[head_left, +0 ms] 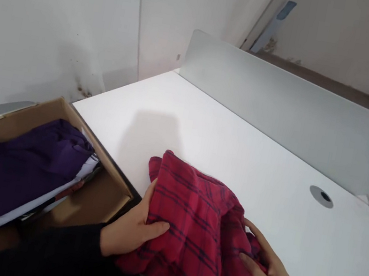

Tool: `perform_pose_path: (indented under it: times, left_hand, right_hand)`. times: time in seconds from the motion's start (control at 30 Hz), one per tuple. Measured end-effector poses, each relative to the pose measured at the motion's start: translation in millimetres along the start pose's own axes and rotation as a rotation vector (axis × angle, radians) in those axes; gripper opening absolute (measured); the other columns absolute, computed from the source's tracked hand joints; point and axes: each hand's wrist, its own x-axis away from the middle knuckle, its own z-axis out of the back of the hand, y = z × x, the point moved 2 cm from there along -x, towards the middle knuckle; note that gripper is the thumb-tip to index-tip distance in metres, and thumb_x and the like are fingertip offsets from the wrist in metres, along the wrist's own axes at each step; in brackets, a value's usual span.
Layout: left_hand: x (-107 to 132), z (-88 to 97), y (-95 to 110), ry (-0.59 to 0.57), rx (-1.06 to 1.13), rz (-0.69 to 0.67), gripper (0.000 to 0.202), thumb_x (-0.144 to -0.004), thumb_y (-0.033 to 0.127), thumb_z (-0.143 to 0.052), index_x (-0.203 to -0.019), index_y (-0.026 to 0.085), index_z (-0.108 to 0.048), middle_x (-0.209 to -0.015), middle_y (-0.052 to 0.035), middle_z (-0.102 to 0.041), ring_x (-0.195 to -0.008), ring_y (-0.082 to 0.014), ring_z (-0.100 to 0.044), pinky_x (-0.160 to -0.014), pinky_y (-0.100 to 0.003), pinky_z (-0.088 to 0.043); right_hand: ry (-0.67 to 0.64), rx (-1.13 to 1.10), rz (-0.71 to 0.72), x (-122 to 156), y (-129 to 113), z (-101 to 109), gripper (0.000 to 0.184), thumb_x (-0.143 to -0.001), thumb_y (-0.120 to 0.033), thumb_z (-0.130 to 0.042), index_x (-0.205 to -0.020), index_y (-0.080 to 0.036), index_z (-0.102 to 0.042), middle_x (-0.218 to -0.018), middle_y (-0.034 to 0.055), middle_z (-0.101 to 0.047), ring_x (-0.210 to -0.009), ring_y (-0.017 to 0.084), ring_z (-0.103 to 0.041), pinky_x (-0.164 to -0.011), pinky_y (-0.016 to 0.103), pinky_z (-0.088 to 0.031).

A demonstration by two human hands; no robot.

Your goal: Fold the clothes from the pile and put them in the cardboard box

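A red plaid shirt [190,224] with dark check lines hangs bunched and partly folded between my two hands, over the near edge of the table. My left hand [133,226] grips its left side, thumb lying on top and the other fingers hidden behind the cloth. On the right, my right hand [271,272] holds the other side of the shirt, with the cloth gathered between thumb and fingers. The lower part of the shirt drops out of view at the bottom.
At the left stands an open cardboard box [114,192] holding a folded purple garment [34,159] on top of white and patterned clothes. A white table [214,133] spreads ahead, with a grey cable hole [321,197] at right and a low grey divider panel [282,107] along the back.
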Motion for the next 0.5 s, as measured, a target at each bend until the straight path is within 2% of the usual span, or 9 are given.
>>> perform_pose_path:
  times: [0.13, 0.2, 0.37, 0.5]
  left_hand:
    - [20, 20.0, 13, -0.038, -0.057, -0.009, 0.087, -0.086, 0.037, -0.059, -0.154, 0.021, -0.009, -0.156, -0.0096, -0.032, -0.143, -0.0247, -0.03, -0.12, -0.043, -0.021]
    - [33, 34.1, 19, 0.006, -0.071, -0.012, 0.083, -0.086, 0.039, -0.059, -0.154, 0.022, -0.015, -0.155, -0.0084, -0.035, -0.143, -0.0245, -0.03, -0.12, -0.043, -0.022]
    - [72, 70.6, 23, 0.271, -0.033, 0.051, 0.075, -0.083, 0.046, -0.061, -0.148, 0.024, -0.033, -0.147, -0.0077, -0.047, -0.137, -0.028, -0.04, -0.114, -0.045, -0.033]
    - [105, 94.4, 4, 0.506, 0.04, 0.135, 0.078, -0.079, 0.054, -0.064, -0.146, 0.024, -0.037, -0.14, -0.0084, -0.055, -0.129, -0.0302, -0.051, -0.109, -0.045, -0.041]
  right_hand:
    - [-0.002, 0.032, 0.082, -7, -30, -15, 0.059, -0.07, -0.057, -0.066, -0.121, -0.027, -0.063, -0.12, 0.0117, -0.067, -0.104, 0.03, -0.067, -0.086, 0.035, -0.057]
    - [-0.018, 0.028, 0.127, -12, -49, -21, 0.054, -0.07, -0.055, -0.066, -0.116, -0.028, -0.066, -0.118, 0.0103, -0.068, -0.101, 0.029, -0.067, -0.086, 0.034, -0.057]
    - [-0.115, 0.079, 0.261, -28, -108, -41, 0.049, -0.071, -0.051, -0.066, -0.115, -0.029, -0.067, -0.109, 0.0079, -0.071, -0.097, 0.028, -0.067, -0.081, 0.033, -0.057]
    - [-0.237, 0.132, 0.357, -44, -154, -73, 0.049, -0.072, -0.045, -0.065, -0.117, -0.027, -0.067, -0.107, 0.0071, -0.071, -0.09, 0.026, -0.067, -0.075, 0.031, -0.057]
